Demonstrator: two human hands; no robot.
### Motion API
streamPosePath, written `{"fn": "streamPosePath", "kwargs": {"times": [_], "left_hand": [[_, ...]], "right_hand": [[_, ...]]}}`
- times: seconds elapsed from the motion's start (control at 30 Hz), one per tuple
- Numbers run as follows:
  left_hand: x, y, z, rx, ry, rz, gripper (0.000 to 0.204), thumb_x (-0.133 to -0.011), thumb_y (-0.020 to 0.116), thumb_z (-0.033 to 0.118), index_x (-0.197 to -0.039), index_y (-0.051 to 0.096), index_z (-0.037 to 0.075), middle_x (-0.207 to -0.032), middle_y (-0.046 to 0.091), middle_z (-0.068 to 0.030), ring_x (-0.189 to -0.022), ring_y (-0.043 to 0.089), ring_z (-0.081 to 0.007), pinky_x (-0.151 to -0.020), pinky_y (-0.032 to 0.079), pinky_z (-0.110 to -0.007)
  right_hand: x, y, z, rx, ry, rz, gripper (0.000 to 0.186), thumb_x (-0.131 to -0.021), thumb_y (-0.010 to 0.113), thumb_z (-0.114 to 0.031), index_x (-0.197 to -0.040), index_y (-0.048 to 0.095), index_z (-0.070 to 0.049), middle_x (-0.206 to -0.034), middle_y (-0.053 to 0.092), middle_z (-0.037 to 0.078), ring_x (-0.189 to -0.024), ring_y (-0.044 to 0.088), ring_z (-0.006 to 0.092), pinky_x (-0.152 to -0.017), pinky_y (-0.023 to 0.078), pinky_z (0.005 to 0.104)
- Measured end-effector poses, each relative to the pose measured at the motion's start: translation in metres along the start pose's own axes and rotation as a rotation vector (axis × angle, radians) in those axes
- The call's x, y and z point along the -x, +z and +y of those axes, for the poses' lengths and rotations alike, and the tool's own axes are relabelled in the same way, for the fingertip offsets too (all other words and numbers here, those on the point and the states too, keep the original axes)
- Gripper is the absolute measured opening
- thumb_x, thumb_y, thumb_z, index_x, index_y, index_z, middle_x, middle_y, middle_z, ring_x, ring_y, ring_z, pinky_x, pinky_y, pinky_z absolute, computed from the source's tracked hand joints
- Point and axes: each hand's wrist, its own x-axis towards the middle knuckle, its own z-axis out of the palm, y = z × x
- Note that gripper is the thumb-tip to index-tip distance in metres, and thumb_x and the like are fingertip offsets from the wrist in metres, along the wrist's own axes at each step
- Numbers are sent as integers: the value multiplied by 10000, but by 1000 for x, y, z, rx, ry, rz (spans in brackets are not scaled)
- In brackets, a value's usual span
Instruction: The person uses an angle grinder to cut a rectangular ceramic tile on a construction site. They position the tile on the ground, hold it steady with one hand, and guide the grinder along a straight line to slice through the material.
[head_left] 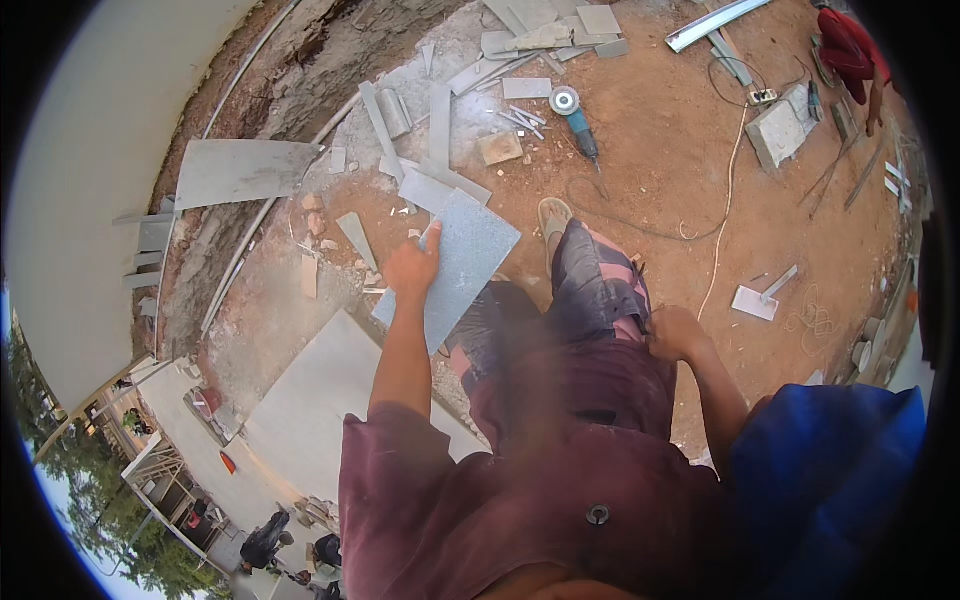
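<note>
My left hand [412,268] grips the grey tile [462,255] along its left edge, some fingers hidden. The tile, just right of that hand, blocks part of a paler piece [424,188]. Farther beyond lies a grinder [574,118]. My right hand [676,333] touches my trousers [598,285]; whether it's open, I can't tell. Well beyond it, a co-worker [850,60] is cut off.

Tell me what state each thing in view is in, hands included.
tile: held at its edge
left hand: gripping the tile
right hand: against the trousers, grip unclear
grinder: lying down, disc fitted
pale cord: unwound
offcuts: scattered
</note>
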Motion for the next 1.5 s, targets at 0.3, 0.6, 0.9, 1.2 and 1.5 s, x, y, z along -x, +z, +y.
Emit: {"fn": "streamPosePath", "kwargs": {"times": [0.3,0.6,0.9,1.2,1.5], "left_hand": [[-253,155,156,79,229,23,848,-960,455,769,-1024,791,-8,-933,756,-282,-932,745,-438,-823,572,-524],[-411,260,193,66,252,71,853,-958,455,780,-1029,793,0,-950,768,-251,-954,750,-408,-848,568,-508],[-424,310,194,219,296,75,826,-951,489,777,-1014,772,3,-943,764,-247,-981,742,-403,-857,564,-503],[-432,334,177,270,304,402,675,-923,700,593,-1170,608,-28,-1155,630,-271,-1119,613,-397,-882,540,-527],[-414,319,191,211,342,301,651,-912,744,510,-1272,553,3,-1244,606,-254,-1202,593,-416,-994,480,-516]], "right_hand": [[-134,-106,45,-165,-75,147,749,-535,970,-150,-1196,627,-76,-1186,657,150,-1141,635,401,-1027,496,444],[-393,-19,173,-1205,24,671,360,-969,762,-215,-1245,634,-22,-1110,706,74,-1075,665,157,-953,514,324],[-513,26,217,-1502,-54,319,283,-991,740,-209,-1177,661,-10,-991,720,58,-895,676,132,-797,549,301],[-528,57,221,-1034,100,567,317,-956,782,-232,-1150,676,-4,-986,720,67,-899,681,143,-801,546,307],[-562,32,213,-330,141,1027,624,-833,852,-353,-1272,607,17,-1160,684,244,-1128,634,412,-997,499,485]]}}
